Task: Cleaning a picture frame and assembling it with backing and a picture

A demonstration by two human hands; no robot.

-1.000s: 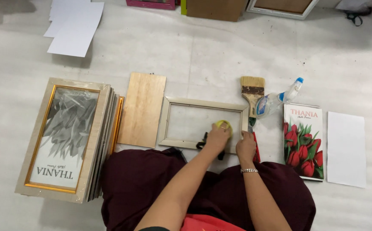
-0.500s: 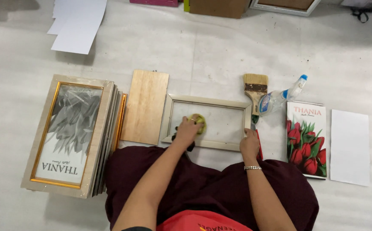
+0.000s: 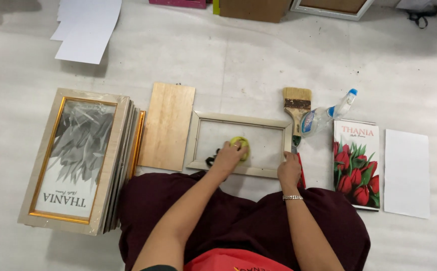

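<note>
Left hand (image 3: 228, 156) presses a yellow-green cloth pad (image 3: 240, 146) onto the glass of the pale wooden rectangular picture frame (image 3: 238, 120) lying on the floor. Right hand (image 3: 289, 169) grips the frame's lower right corner, fingers closed over the edge.

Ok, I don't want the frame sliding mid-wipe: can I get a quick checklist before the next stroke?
1. Left hand on the yellow-green cloth, cloth on the glass: ok.
2. Right hand steadying the frame at its lower right corner: ok.
3. Frame lying flat on the floor: ok.
4. Spray bottle and brush off the glass, beside the frame's right end: ok.
5. Wooden backing board clear of the frame, at its left: ok.
6. Glass free of streaks: cannot tell.
</note>
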